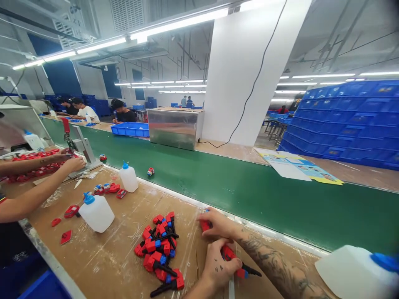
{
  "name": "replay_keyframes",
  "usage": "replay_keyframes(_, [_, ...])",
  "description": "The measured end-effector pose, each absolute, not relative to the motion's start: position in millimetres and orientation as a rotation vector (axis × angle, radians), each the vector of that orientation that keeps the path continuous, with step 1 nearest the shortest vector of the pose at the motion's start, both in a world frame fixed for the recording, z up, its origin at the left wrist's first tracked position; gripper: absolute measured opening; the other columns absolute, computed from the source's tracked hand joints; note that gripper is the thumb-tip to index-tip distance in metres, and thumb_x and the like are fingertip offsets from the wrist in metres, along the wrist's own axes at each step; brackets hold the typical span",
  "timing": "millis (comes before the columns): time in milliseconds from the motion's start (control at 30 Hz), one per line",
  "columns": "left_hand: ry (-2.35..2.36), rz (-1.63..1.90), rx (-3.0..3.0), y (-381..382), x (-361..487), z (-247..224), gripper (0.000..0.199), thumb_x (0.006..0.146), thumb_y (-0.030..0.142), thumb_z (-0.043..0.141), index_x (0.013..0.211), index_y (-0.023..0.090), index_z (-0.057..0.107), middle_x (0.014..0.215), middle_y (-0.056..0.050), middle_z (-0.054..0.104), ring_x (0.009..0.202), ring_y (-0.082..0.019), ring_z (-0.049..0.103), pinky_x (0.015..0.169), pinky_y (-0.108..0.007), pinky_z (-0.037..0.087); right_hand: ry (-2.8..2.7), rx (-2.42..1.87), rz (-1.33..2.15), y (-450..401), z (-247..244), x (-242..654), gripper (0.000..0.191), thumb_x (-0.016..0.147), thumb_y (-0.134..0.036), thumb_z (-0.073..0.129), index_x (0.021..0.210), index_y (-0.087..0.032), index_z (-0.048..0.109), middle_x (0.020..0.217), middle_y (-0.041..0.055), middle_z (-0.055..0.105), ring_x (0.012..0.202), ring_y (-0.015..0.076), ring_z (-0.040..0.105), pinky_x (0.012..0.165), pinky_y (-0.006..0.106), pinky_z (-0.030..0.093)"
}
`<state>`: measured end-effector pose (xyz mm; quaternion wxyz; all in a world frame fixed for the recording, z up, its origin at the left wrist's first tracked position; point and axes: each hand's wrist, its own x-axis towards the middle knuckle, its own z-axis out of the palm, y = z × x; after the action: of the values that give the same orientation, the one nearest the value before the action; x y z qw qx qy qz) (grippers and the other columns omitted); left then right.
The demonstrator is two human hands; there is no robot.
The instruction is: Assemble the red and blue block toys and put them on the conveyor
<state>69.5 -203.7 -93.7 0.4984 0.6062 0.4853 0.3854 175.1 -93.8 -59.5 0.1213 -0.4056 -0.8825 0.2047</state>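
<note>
My left hand (219,262) closes around a red, blue and black plastic toy part (241,273), whose black rod points right. Just beyond it, my right hand (217,224) curls over a red piece (205,225) near the belt-side edge of the bench; its fingers cover most of that piece. Left of both hands lies a loose pile of similar red, blue and black toy parts (160,245), several with black rods sticking out.
A white bottle (349,270) stands close by my right forearm, with two more bottles (98,214) (129,178) to the left. A green conveyor belt (218,178) runs behind the bench, carrying a small toy (151,171). At left, a co-worker's hands (73,164) work at a clamp (81,143).
</note>
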Motion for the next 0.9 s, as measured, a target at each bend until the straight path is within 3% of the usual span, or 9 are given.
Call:
replay_keyframes(100, [1.158, 0.965, 1.517, -205.6, 70.2, -91.9, 0.041, 0.059, 0.022, 0.069, 0.099, 0.015, 0.075, 0.078, -0.003, 0.067, 0.077, -0.022, 0.057, 0.075, -0.032, 0.046, -2.670, -1.080, 0.582, -102.0, -60.0, 169.5, 0.051, 0.067, -0.037, 0.086, 0.116, -0.033, 0.073, 0.117, 0.0067, 0.070, 0.139, 0.0382, 0.036, 0.112, 0.054, 0.027])
replay_keyframes(200, [1.084, 0.987, 1.541, -205.2, 67.9, -92.4, 0.042, 0.059, 0.021, 0.069, 0.100, 0.015, 0.075, 0.077, -0.003, 0.068, 0.075, -0.022, 0.059, 0.074, -0.032, 0.048, -2.429, -1.036, 0.779, -104.1, -48.5, 177.4, 0.056, 0.059, -0.041, 0.090, 0.112, -0.030, 0.075, 0.117, 0.0089, 0.071, 0.139, 0.0418, 0.037, 0.111, 0.058, 0.027])
replay_keyframes(267, [1.032, 0.997, 1.533, -204.3, 63.6, -94.6, 0.043, 0.061, 0.022, 0.069, 0.103, 0.014, 0.074, 0.077, -0.003, 0.069, 0.073, -0.021, 0.060, 0.073, -0.032, 0.049, -2.138, -0.982, 0.898, -108.9, -35.7, 191.6, 0.052, 0.062, -0.046, 0.087, 0.108, -0.026, 0.076, 0.111, 0.0088, 0.074, 0.131, 0.0398, 0.048, 0.109, 0.055, 0.033])
replay_keyframes(333, [1.001, 0.999, 1.530, -202.8, 58.5, -97.3, 0.046, 0.065, 0.025, 0.067, 0.110, 0.014, 0.071, 0.085, -0.005, 0.071, 0.077, -0.021, 0.062, 0.076, -0.031, 0.049, -1.885, -0.964, 0.906, -121.9, -25.4, 215.1, 0.047, 0.074, -0.051, 0.077, 0.112, -0.023, 0.073, 0.110, 0.0090, 0.074, 0.118, 0.0332, 0.060, 0.105, 0.049, 0.041])
replay_keyframes(433, [0.977, 1.018, 1.517, -197.3, 58.2, -96.5, 0.048, 0.072, 0.032, 0.065, 0.117, 0.013, 0.066, 0.098, -0.008, 0.072, 0.085, -0.021, 0.065, 0.081, -0.032, 0.050, -1.620, -1.034, 0.817, -163.5, -30.0, 260.4, 0.043, 0.087, -0.054, 0.061, 0.114, -0.021, 0.067, 0.104, 0.0093, 0.075, 0.101, 0.0272, 0.068, 0.095, 0.044, 0.049])
replay_keyframes(600, [1.195, 1.045, 1.728, -163.8, 109.4, -76.3, 0.050, 0.078, 0.037, 0.063, 0.123, 0.014, 0.063, 0.107, -0.010, 0.071, 0.097, -0.023, 0.065, 0.091, -0.036, 0.049, -1.094, -1.318, 0.508, -252.0, -89.9, 306.5, 0.035, 0.088, -0.055, 0.061, 0.086, -0.021, 0.069, 0.073, 0.0048, 0.069, 0.074, 0.0252, 0.067, 0.075, 0.037, 0.053])
replay_keyframes(733, [1.245, 1.006, 1.896, -111.6, 179.7, -66.6, 0.055, 0.076, 0.032, 0.066, 0.127, 0.012, 0.061, 0.109, -0.011, 0.069, 0.105, -0.026, 0.061, 0.099, -0.039, 0.044, -1.190, -1.456, 0.436, -276.5, -118.3, 308.8, 0.033, 0.089, -0.051, 0.058, 0.081, -0.020, 0.069, 0.076, 0.0060, 0.068, 0.070, 0.0244, 0.063, 0.065, 0.034, 0.049])
replay_keyframes(900, [1.240, 0.900, 2.059, -61.7, 226.8, -74.9, 0.054, 0.073, 0.018, 0.066, 0.126, 0.010, 0.061, 0.123, -0.015, 0.064, 0.116, -0.028, 0.056, 0.106, -0.038, 0.039, -1.484, -1.459, 0.445, -269.4, -114.4, 306.2, 0.027, 0.090, -0.042, 0.057, 0.074, -0.022, 0.067, 0.072, 0.0045, 0.065, 0.069, 0.0237, 0.061, 0.064, 0.034, 0.046])
